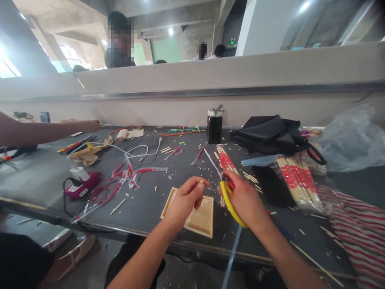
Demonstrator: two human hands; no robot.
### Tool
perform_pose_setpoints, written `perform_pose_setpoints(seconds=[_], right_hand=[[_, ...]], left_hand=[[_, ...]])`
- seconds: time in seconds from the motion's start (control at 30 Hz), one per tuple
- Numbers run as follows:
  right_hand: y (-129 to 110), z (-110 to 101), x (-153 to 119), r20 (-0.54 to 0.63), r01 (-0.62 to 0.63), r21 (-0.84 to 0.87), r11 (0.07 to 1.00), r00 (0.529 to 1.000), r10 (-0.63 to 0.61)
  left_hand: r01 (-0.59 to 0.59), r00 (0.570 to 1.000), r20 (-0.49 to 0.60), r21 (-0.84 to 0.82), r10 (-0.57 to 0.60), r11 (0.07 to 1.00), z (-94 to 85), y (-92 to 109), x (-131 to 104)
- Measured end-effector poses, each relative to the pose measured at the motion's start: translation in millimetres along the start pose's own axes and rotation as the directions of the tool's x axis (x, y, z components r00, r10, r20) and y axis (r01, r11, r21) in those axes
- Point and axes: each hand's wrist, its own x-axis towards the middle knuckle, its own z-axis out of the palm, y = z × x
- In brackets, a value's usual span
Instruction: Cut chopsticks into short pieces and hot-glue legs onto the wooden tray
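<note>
My left hand (188, 198) is pinched closed above a small tray of pale wooden sticks (207, 230), covering part of it. What its fingertips hold, perhaps a tiny pale piece, is too small to make out. Yellow-handled scissors (228, 200) are gripped in my right hand (243, 196), blades pointing forward and slightly left. Just beyond that hand lie sticks with red wrapping (225, 158). A translucent bluish strip (233, 253) hangs past the table edge below the right hand. Small stick offcuts are scattered around both hands.
Left lie crumpled red-and-clear wrappers (129, 172), a white cable (144, 154) and a purple power strip (84, 186). Right are a dark phone (272, 186), bagged sticks (299, 180), a black bag (267, 132) and striped cloth (357, 228). Another person's arm (60, 132) reaches in from the left.
</note>
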Motion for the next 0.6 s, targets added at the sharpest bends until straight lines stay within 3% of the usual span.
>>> perform_pose_setpoints(seconds=[0.17, 0.3, 0.4, 0.6], right_hand=[[-4, -2, -4, -0.006, -0.014, -0.138, 0.99, 1.0, 0.013], [-11, -14, -9, -0.026, 0.094, -0.028, 0.995, 0.995, -0.094], [-15, -23, -17, -0.021, 0.223, 0.107, 0.969, 0.975, -0.222], [-13, -28, -39, 0.102, 0.357, 0.117, 0.927, 0.924, -0.368]], left_hand=[[0.003, 0.999, 0.041, -0.212, 0.006, 0.977, 3.0, 5, -2], [-0.052, 0.997, 0.046, -0.271, 0.067, 0.961, 4.0, 13, -6], [-0.099, 0.993, 0.042, -0.26, 0.114, 0.96, 2.1, 16, -10], [-0.169, 0.983, 0.051, -0.128, 0.176, 0.977, -3.1, 11, -14]])
